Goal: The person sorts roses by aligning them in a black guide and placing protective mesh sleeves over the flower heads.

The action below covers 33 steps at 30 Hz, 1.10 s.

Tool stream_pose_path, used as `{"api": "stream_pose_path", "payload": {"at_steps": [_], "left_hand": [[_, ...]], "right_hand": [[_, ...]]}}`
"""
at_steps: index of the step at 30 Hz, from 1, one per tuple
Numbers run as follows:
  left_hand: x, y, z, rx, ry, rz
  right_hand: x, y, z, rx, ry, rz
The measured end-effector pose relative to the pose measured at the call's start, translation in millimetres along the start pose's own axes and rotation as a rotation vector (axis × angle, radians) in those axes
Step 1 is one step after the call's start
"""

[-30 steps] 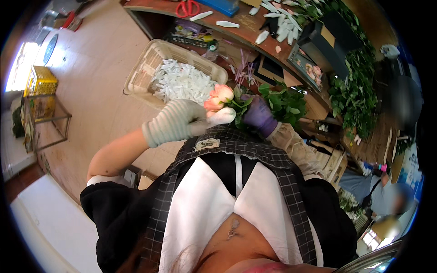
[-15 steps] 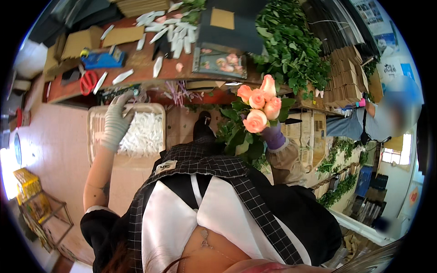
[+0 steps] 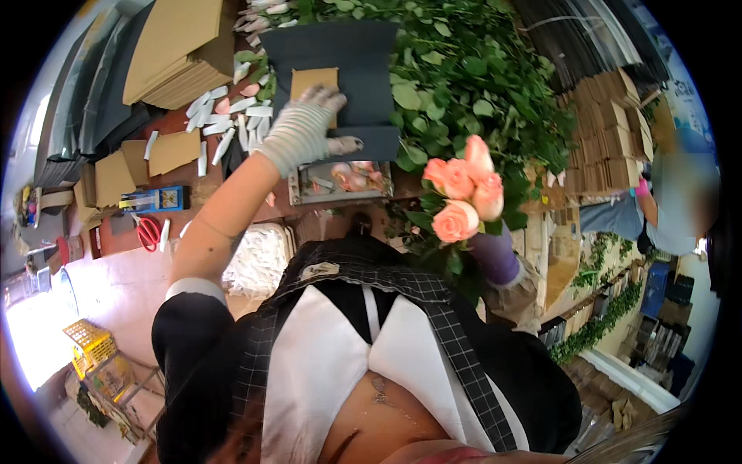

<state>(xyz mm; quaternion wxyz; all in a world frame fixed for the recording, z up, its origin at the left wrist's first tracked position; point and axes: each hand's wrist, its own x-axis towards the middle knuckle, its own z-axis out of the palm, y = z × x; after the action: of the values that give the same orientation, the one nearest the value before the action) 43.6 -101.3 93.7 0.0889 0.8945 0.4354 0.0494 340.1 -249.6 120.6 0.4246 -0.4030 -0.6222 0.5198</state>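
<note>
My left hand (image 3: 300,131), in a striped white-grey glove, lies with fingers spread over a small brown cardboard piece (image 3: 315,80) on a black sheet (image 3: 369,77). The sheet rests on the workbench above a shallow tray (image 3: 346,193) with pink petals in it. In my right hand (image 3: 495,254), which wears a purple glove, is a bunch of peach-pink roses (image 3: 462,189) with green leaves. The blooms and leaves hide most of that hand's fingers and the stems.
Leafy green stems (image 3: 464,69) heap at the back right. Red scissors (image 3: 147,233), a blue tape dispenser (image 3: 160,199) and several white sleeves (image 3: 224,145) lie on the left. Below is a basket of white pieces (image 3: 257,263). A co-worker's arm (image 3: 649,205) shows far right.
My left hand has gone from above the basket up and right onto the cardboard on the black sheet. The roses sit slightly further right. The view has shifted toward the bench.
</note>
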Motion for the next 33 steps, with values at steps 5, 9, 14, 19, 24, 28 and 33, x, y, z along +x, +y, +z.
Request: {"api": "stream_pose_path", "payload": {"at_steps": [5,9,14,19,24,28,33], "left_hand": [[10.4,-12.3,-1.2,-0.067,-0.165,0.034],[10.7,-25.8,-8.2,-0.099,-0.22,0.093],[17.3,-33.3,17.1,-0.048,-0.23,0.177],[12.8,-32.1,-0.5,-0.112,-0.275,0.148],[6.2,-38.6,8.0,-0.161,-0.182,0.166],[7.7,-38.0,-12.9,-0.216,-0.302,0.072],[5.9,-38.5,-10.6,-0.158,-0.222,0.088]], "right_hand": [[-7.7,-21.0,-38.2,-0.51,0.239,0.232],[17.2,-65.8,-49.6,-0.744,0.318,0.248],[130.4,-98.9,-3.9,-0.914,0.131,0.124],[243.6,1.9,36.5,-1.314,-0.17,0.412],[228.9,7.8,33.1,-1.126,-0.099,0.135],[209.3,-11.7,17.6,-1.189,-0.021,-0.279],[213.7,24.2,11.8,-1.318,-0.12,-0.121]]}}
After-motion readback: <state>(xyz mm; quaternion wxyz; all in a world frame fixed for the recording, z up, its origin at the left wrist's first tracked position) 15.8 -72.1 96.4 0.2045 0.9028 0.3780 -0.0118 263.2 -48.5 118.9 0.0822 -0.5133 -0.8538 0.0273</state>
